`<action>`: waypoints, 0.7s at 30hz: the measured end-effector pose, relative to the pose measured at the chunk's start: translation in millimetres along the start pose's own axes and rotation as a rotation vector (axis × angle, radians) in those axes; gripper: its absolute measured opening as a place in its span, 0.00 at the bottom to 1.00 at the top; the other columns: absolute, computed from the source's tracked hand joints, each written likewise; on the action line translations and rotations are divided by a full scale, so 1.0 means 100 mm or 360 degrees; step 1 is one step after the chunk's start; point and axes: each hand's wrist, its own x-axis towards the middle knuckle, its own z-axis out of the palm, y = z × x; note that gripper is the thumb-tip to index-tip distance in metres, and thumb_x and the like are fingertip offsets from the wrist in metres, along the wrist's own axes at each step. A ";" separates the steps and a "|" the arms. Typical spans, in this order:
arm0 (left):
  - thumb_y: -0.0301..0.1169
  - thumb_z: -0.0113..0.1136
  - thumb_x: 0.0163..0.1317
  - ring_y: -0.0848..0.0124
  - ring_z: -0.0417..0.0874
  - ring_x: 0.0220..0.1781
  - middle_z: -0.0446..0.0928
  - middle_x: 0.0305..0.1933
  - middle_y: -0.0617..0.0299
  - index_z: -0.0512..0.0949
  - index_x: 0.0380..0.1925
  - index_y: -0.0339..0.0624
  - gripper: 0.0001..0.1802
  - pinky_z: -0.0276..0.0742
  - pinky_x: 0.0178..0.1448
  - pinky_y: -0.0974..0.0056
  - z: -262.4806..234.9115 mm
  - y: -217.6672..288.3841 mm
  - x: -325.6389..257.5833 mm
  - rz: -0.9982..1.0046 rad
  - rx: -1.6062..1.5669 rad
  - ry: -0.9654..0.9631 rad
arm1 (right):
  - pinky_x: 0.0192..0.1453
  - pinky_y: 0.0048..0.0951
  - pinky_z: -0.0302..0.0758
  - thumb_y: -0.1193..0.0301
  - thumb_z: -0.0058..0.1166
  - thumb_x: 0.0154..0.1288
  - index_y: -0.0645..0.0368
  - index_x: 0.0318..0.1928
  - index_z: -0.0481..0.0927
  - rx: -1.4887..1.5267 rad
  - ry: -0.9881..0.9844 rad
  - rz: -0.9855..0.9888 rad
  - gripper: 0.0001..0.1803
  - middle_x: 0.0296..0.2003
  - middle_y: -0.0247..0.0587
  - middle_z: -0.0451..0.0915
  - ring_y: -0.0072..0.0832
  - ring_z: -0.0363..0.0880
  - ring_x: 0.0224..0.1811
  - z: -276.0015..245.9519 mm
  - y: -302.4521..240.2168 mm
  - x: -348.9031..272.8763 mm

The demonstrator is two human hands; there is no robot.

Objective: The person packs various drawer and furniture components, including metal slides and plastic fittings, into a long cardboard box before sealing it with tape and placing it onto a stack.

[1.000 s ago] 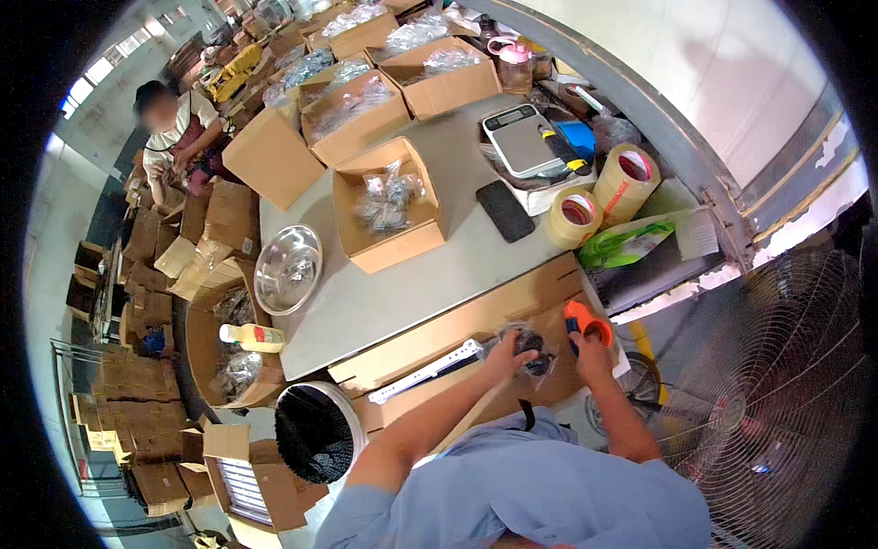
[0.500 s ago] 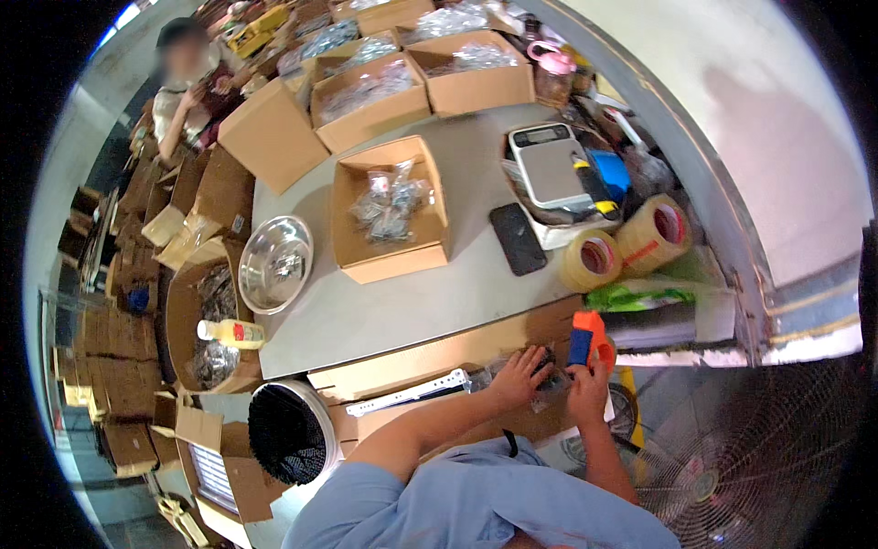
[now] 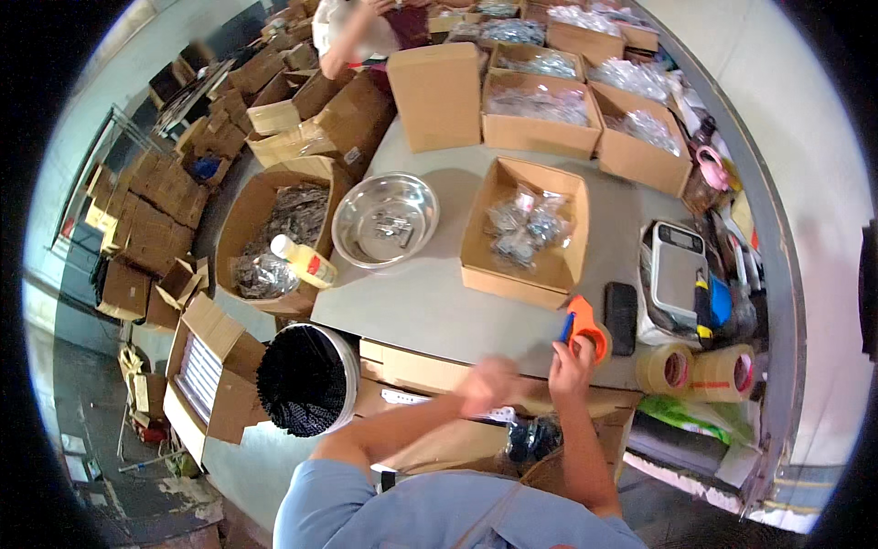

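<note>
My right hand (image 3: 571,364) is wrapped round an orange tape dispenser (image 3: 583,322) with a blue part, held over the table's front edge. To its left, my left hand (image 3: 489,384) is above a long open carton (image 3: 425,369); motion smears its fingers, so I cannot tell whether it holds anything. In the carton lie a white perforated metal rail (image 3: 402,397), partly hidden by my left forearm, and a clear plastic bag with dark contents (image 3: 532,439).
Beyond lies a grey table with an open box of bagged parts (image 3: 476,261), a steel bowl (image 3: 347,233), a black phone (image 3: 621,318), a scale (image 3: 677,274) and tape rolls (image 3: 666,368). A bucket of black strands (image 3: 350,366) stands left. Another person (image 3: 352,41) is at the back.
My left hand has lifted off the plastic bag in the carton and moved slightly left. My right hand has raised the tape dispenser forward over the table. The view has swung left.
</note>
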 end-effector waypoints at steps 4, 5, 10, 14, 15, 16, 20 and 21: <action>0.22 0.60 0.45 0.53 0.75 0.45 0.76 0.40 0.53 0.74 0.33 0.39 0.12 0.71 0.48 0.51 -1.57 0.52 0.25 0.0355 0.2091 0.0959 | 0.57 0.43 0.66 0.80 0.55 0.51 0.59 0.42 0.79 0.0013 0.0063 0.0044 0.15 0.48 0.56 0.68 0.50 0.68 0.53 -0.24 -0.12 -0.24; 0.23 0.60 0.45 0.52 0.74 0.45 0.77 0.40 0.55 0.76 0.33 0.39 0.12 0.69 0.49 0.50 -1.83 0.74 0.36 0.0334 0.2278 0.1105 | 0.58 0.44 0.65 0.80 0.54 0.51 0.59 0.43 0.78 -0.0002 0.0057 0.0128 0.15 0.49 0.55 0.67 0.50 0.68 0.53 -0.27 -0.08 -0.35; 0.27 0.55 0.54 0.56 0.65 0.64 0.67 0.62 0.59 0.71 0.54 0.49 0.24 0.65 0.64 0.51 -2.83 0.75 0.75 -0.0793 0.2206 0.0917 | 0.55 0.39 0.66 0.80 0.55 0.52 0.61 0.42 0.76 -0.0120 -0.0041 0.0256 0.14 0.50 0.52 0.65 0.45 0.67 0.51 -0.42 0.03 -0.82; 0.30 0.51 0.60 0.61 0.60 0.68 0.61 0.67 0.66 0.64 0.61 0.54 0.27 0.58 0.68 0.43 -3.03 0.80 0.94 -0.0693 0.2620 0.0747 | 0.51 0.38 0.68 0.79 0.55 0.52 0.62 0.38 0.77 -0.0053 -0.0098 0.0301 0.10 0.46 0.52 0.67 0.43 0.68 0.48 -0.42 -0.12 -1.02; 0.30 0.51 0.60 0.61 0.60 0.68 0.61 0.67 0.66 0.64 0.61 0.54 0.27 0.58 0.68 0.43 -3.16 0.72 0.95 -0.0673 0.2624 0.0763 | 0.49 0.38 0.69 0.79 0.54 0.52 0.62 0.36 0.77 -0.0076 -0.0094 0.0276 0.09 0.45 0.52 0.68 0.43 0.69 0.46 -0.42 -0.23 -1.02; 0.30 0.51 0.60 0.62 0.60 0.68 0.63 0.65 0.66 0.65 0.60 0.53 0.26 0.56 0.68 0.45 -3.13 0.73 1.03 -0.0906 0.2591 0.0742 | 0.49 0.38 0.69 0.79 0.54 0.52 0.62 0.36 0.77 -0.0097 -0.0072 0.0283 0.09 0.45 0.52 0.68 0.43 0.69 0.46 -0.45 -0.26 -1.05; 0.30 0.53 0.56 0.64 0.65 0.64 0.72 0.55 0.62 0.73 0.49 0.47 0.18 0.58 0.67 0.52 -3.02 0.86 1.10 -0.0874 0.2667 0.0433 | 0.48 0.40 0.70 0.79 0.55 0.52 0.62 0.35 0.77 -0.0011 -0.0229 0.0377 0.08 0.41 0.53 0.70 0.46 0.70 0.44 -0.47 -0.40 -1.10; 0.29 0.54 0.54 0.64 0.68 0.62 0.75 0.50 0.60 0.77 0.43 0.45 0.15 0.59 0.66 0.55 -3.00 0.86 1.06 -0.0756 0.2719 0.0295 | 0.50 0.41 0.70 0.78 0.56 0.51 0.62 0.35 0.77 0.0033 -0.0260 0.0455 0.08 0.41 0.52 0.71 0.48 0.71 0.45 -0.46 -0.44 -1.10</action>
